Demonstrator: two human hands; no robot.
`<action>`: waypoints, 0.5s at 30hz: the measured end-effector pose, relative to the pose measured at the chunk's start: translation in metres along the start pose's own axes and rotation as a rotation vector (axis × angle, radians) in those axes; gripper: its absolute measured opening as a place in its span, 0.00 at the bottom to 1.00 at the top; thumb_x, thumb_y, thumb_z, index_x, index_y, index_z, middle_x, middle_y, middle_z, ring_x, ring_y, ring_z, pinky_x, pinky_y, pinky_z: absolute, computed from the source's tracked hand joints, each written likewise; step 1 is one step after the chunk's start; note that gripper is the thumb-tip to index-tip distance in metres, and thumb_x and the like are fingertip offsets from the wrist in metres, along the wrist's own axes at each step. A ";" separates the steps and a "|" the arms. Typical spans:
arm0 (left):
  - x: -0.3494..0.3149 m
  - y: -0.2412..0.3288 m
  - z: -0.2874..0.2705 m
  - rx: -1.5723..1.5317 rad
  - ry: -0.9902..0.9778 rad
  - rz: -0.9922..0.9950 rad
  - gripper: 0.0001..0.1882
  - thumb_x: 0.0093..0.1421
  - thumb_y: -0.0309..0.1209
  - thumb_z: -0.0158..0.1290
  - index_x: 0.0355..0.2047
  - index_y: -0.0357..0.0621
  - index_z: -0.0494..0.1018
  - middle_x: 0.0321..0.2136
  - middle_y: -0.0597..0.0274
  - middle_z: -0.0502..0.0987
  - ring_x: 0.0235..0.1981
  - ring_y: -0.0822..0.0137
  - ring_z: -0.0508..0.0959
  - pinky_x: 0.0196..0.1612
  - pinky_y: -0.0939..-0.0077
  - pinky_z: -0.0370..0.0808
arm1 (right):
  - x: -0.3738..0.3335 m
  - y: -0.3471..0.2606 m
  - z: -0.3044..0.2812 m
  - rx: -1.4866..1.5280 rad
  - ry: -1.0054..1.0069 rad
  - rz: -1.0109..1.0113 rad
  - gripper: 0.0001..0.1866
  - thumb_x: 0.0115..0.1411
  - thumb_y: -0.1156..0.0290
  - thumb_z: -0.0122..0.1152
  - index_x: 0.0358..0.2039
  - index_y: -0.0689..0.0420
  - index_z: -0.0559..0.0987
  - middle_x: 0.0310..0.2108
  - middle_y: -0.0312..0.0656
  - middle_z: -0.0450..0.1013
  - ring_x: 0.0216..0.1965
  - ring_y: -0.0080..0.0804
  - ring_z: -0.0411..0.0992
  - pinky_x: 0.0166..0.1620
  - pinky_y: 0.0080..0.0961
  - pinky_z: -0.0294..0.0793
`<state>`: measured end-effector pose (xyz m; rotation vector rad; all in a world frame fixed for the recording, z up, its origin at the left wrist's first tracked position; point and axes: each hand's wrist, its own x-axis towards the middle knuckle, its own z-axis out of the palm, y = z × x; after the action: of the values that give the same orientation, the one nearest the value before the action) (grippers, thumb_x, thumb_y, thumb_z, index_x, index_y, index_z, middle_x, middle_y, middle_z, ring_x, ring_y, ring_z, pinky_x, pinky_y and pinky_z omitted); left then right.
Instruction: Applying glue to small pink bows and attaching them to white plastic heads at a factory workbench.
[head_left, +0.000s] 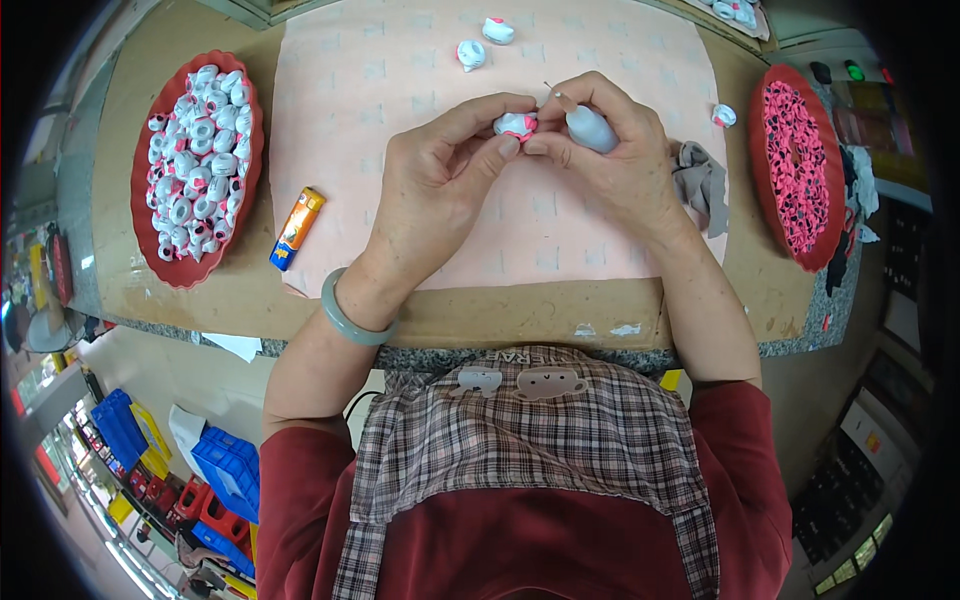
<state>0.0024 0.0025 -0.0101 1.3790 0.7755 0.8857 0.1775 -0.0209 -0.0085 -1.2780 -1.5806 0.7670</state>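
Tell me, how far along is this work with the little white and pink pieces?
Done, it seems: two small white and pink pieces lie on the pink mat. In hand: the left hand pinches another small white-pink piece, the right hand holds a grey squeeze bottle. Left: the red oval tray remains heaped.

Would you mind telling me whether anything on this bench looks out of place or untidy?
Mostly orderly. Three small white-and-pink pieces lie loose on the pink mat, outside the red tray of similar pieces. A crumpled grey cloth sits by the right hand. The mat's near-left corner looks slightly torn.
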 end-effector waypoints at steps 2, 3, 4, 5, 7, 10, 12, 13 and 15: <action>0.000 -0.001 0.002 0.005 0.011 0.005 0.13 0.59 0.21 0.50 0.45 0.35 0.72 0.37 0.60 0.78 0.37 0.75 0.77 0.42 0.83 0.74 | 0.000 0.003 -0.001 0.015 -0.018 -0.029 0.13 0.46 0.73 0.67 0.32 0.58 0.73 0.25 0.37 0.74 0.29 0.28 0.74 0.33 0.22 0.71; 0.000 -0.001 0.002 0.017 0.017 0.026 0.13 0.59 0.21 0.50 0.45 0.35 0.72 0.36 0.60 0.78 0.36 0.75 0.77 0.41 0.83 0.74 | 0.001 0.003 -0.003 0.017 -0.013 -0.023 0.13 0.46 0.73 0.67 0.32 0.58 0.73 0.25 0.37 0.74 0.29 0.28 0.74 0.33 0.22 0.71; 0.000 -0.001 0.003 0.029 0.023 0.046 0.13 0.59 0.21 0.50 0.45 0.35 0.72 0.35 0.60 0.78 0.36 0.75 0.77 0.40 0.83 0.74 | 0.003 0.001 -0.007 -0.056 -0.056 -0.088 0.13 0.46 0.75 0.67 0.31 0.59 0.73 0.26 0.36 0.73 0.29 0.26 0.73 0.34 0.20 0.71; -0.001 -0.002 0.003 0.039 0.028 0.066 0.13 0.58 0.21 0.50 0.44 0.35 0.72 0.35 0.60 0.78 0.35 0.75 0.77 0.40 0.83 0.74 | 0.006 0.000 -0.011 -0.129 -0.100 -0.153 0.13 0.45 0.77 0.67 0.31 0.59 0.73 0.26 0.35 0.73 0.30 0.23 0.71 0.35 0.19 0.70; -0.002 -0.003 0.004 0.059 0.022 0.066 0.12 0.58 0.21 0.50 0.44 0.35 0.72 0.34 0.60 0.78 0.34 0.76 0.77 0.39 0.84 0.74 | 0.006 0.003 -0.014 -0.201 -0.141 -0.211 0.12 0.45 0.79 0.67 0.30 0.60 0.73 0.26 0.33 0.72 0.31 0.20 0.70 0.35 0.17 0.70; -0.001 -0.005 0.004 0.098 0.017 0.074 0.12 0.58 0.21 0.51 0.43 0.34 0.73 0.33 0.60 0.79 0.34 0.76 0.77 0.38 0.84 0.74 | 0.006 0.009 -0.014 -0.100 -0.158 -0.150 0.12 0.46 0.79 0.67 0.29 0.60 0.73 0.27 0.32 0.72 0.32 0.19 0.70 0.36 0.17 0.69; 0.001 -0.005 0.005 0.155 0.027 0.110 0.12 0.58 0.21 0.51 0.43 0.34 0.73 0.31 0.60 0.79 0.33 0.76 0.77 0.38 0.84 0.74 | 0.009 0.008 -0.015 -0.078 -0.175 -0.090 0.12 0.46 0.79 0.67 0.30 0.60 0.73 0.27 0.32 0.72 0.32 0.19 0.70 0.36 0.17 0.69; 0.002 -0.006 0.005 0.184 0.034 0.129 0.11 0.58 0.21 0.51 0.43 0.34 0.73 0.30 0.60 0.79 0.32 0.77 0.77 0.37 0.84 0.74 | 0.011 0.007 -0.015 -0.056 -0.196 -0.036 0.12 0.46 0.79 0.67 0.30 0.60 0.73 0.27 0.32 0.72 0.32 0.19 0.70 0.37 0.18 0.69; 0.000 -0.005 0.005 0.176 0.033 0.107 0.11 0.58 0.20 0.50 0.43 0.34 0.73 0.31 0.60 0.79 0.33 0.76 0.77 0.38 0.84 0.74 | 0.011 0.006 -0.014 -0.033 -0.217 0.015 0.12 0.46 0.79 0.67 0.30 0.60 0.73 0.27 0.33 0.72 0.32 0.19 0.70 0.37 0.18 0.69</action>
<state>0.0069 0.0005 -0.0147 1.5756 0.8265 0.9428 0.1921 -0.0095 -0.0057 -1.2649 -1.7641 0.9179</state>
